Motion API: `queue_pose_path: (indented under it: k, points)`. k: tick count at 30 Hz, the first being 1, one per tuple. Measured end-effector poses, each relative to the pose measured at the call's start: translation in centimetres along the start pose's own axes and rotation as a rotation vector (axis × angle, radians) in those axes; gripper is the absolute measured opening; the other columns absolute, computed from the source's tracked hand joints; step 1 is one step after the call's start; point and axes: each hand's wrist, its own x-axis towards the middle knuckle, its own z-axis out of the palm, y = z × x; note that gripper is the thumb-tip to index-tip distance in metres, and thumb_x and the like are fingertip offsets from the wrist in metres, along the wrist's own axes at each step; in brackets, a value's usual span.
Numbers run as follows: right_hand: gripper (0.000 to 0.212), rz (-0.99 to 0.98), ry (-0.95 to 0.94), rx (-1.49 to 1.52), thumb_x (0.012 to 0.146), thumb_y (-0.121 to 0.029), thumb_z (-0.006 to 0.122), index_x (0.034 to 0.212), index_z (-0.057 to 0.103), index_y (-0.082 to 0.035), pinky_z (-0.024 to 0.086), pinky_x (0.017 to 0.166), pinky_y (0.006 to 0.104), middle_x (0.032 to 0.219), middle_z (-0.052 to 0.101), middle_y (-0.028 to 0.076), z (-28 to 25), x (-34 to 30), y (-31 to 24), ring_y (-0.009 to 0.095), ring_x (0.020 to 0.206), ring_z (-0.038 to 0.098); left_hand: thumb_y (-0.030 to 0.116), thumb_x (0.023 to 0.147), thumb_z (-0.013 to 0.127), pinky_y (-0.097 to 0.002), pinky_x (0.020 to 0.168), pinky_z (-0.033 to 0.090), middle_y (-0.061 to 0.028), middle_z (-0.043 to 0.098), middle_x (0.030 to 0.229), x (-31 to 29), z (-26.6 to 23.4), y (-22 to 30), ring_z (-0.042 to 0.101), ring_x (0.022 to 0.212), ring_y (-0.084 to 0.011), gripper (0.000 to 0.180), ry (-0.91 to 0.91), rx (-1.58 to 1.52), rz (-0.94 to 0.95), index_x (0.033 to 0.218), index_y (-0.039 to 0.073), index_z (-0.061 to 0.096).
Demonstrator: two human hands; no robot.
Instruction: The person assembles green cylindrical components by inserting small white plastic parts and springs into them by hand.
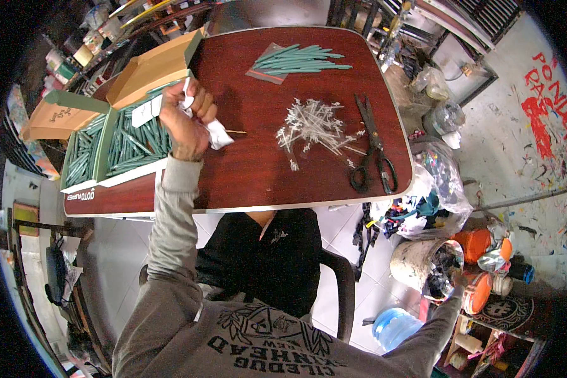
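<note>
My left hand (185,120) is closed in a fist around a crumpled white cloth or tissue (219,135), above the table's left side. A thin brownish tip (237,131) sticks out from the white bundle; what it belongs to is hidden. Just beside and under that hand, open cardboard boxes (100,179) hold many green pen-like sticks (135,142). My right arm stretches far to the lower right, and my right hand (458,285) is at the mouth of a tipped, stained white bucket (416,261) with dark stuff inside. Its fingers are too small and dark to make out.
On the dark red table (245,176) lie a plastic bag with green sticks (302,61), a heap of clear plastic fasteners (315,126) and black scissors (375,151). Bags of scraps (438,189), orange containers (475,293) and a blue water jug (395,327) crowd the right. A chair arm (343,290) is beside me.
</note>
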Motion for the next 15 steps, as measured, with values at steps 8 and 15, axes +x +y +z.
queue_pose_path:
  k: [8,15]
  points:
    - [0.095,-0.527,-0.039,1.487,0.091,-0.070,0.041,0.155,0.013,-0.005,0.012,0.119,0.0494,0.161,0.013,0.017,-13.1,-19.0,-35.1,0.032,0.148,0.014,0.026,0.097,0.047,-0.0254,0.052,0.035,0.0061,0.034,0.066,-9.6,16.5,-6.0,0.036,0.059,-0.0065,0.017,-0.049,-0.778,-0.390,0.109,0.015,0.053]
    - [0.095,-0.228,-0.766,2.277,0.091,-0.073,0.032,0.157,0.001,-0.012,0.006,0.119,0.0540,0.159,0.003,0.027,-24.2,-28.0,-48.0,0.042,0.148,0.004,0.032,0.091,0.061,-0.0526,0.115,0.018,-0.0165,0.039,0.149,-14.0,22.8,-8.2,0.021,0.144,-0.0382,0.049,-0.376,1.059,0.256,0.137,0.021,0.050]
